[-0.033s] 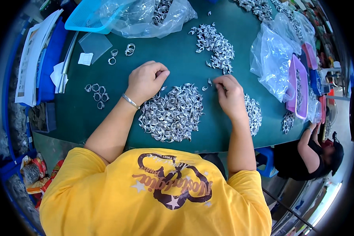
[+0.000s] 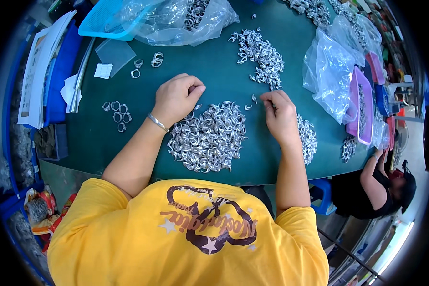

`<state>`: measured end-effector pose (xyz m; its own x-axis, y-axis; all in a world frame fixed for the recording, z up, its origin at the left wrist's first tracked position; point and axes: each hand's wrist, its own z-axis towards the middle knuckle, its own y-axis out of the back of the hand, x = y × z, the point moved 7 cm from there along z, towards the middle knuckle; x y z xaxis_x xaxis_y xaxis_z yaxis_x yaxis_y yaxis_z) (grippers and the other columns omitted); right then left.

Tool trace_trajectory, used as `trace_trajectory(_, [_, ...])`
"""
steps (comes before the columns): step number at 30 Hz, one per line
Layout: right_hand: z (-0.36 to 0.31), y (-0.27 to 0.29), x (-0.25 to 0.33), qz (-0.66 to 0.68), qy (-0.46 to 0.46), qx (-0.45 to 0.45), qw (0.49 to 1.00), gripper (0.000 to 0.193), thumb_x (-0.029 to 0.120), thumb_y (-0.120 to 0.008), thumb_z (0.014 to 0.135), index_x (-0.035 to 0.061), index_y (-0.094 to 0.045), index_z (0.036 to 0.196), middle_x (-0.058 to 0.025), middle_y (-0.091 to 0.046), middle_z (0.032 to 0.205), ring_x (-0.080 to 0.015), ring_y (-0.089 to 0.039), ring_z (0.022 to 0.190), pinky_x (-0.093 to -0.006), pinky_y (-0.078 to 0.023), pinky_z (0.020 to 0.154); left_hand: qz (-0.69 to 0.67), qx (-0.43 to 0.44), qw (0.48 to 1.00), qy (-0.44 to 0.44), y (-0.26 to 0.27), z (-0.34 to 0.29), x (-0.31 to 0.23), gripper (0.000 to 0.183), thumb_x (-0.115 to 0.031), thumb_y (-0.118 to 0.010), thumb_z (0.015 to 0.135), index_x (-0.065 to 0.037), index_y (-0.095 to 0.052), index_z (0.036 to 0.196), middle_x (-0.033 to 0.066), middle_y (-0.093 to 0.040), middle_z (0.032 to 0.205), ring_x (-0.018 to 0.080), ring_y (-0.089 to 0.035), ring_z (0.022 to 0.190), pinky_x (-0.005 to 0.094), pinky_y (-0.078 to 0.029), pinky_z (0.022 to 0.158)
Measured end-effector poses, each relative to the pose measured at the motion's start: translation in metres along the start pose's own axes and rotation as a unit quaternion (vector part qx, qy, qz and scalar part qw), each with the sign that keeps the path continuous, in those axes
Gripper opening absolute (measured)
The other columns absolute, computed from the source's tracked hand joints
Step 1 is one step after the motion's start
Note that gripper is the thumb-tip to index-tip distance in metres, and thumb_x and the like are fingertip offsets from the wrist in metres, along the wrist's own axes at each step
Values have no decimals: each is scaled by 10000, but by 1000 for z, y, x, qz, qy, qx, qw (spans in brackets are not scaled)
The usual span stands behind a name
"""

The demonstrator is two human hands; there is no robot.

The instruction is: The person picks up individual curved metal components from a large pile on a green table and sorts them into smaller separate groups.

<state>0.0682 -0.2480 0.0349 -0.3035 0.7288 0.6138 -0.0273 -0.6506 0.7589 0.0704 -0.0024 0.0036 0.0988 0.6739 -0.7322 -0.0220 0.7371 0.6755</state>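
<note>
A large heap of small silver crescent-shaped metal pieces [image 2: 207,138] lies on the green table in front of me. Just beyond its left side is my left hand [image 2: 178,99], its fingers curled and closed; whatever it may hold is hidden. My right hand [image 2: 281,114] hovers at the heap's far right with fingers bent inward, and its grip is hidden too. One loose crescent piece [image 2: 254,98] sits left of the right fingertips, apart from them. A second heap of silver pieces [image 2: 306,139] lies beside my right wrist, and a third pile [image 2: 262,55] spreads farther back.
Several silver rings [image 2: 117,116] lie at left, near a white card [image 2: 104,71]. A blue basket [image 2: 107,21] and a clear bag [image 2: 176,28] stand at the back. Plastic bags [image 2: 331,71] and a purple tray [image 2: 352,112] occupy the right. A person in black [image 2: 367,190] works beyond.
My right hand has shifted slightly to the right, away from the loose crescent piece. My left hand has stayed in place.
</note>
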Motion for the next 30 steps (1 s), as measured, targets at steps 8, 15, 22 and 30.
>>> trace_trajectory(8, [-3,-15,2,-47,20,-26,998,74,29,-668,789,17,-669,862,-146,-628,866,-353,-611,804,-412,-505,723,-2,-1,1000,-9,-1,2,-3,129,-242,-661,838,-118,-695,830,43,-625,777,250,-629,707,363,-488,615])
trace_trajectory(15, [-4,-1,-12,-36,-35,-22,999,85,35,-658,819,-3,-688,889,-166,-642,875,-352,-626,790,-404,-508,715,-8,0,1000,-14,0,0,-2,133,-208,-665,852,-77,-691,857,51,-603,762,209,-588,637,323,-456,590])
trace_trajectory(22, [-2,13,-3,-48,14,-55,997,115,-8,-646,797,7,-682,906,-154,-637,890,-352,-620,808,-416,-507,734,-3,0,1000,-8,-1,0,1,129,-222,-661,847,-97,-695,846,47,-618,778,230,-608,674,341,-471,601])
trace_trajectory(30, [-3,10,-17,-62,-36,-51,996,101,-11,-649,788,2,-675,884,-152,-642,905,-355,-620,832,-408,-509,744,-9,-11,1000,-21,-1,0,-1,133,-207,-665,854,-77,-691,863,50,-604,771,208,-580,634,322,-453,585])
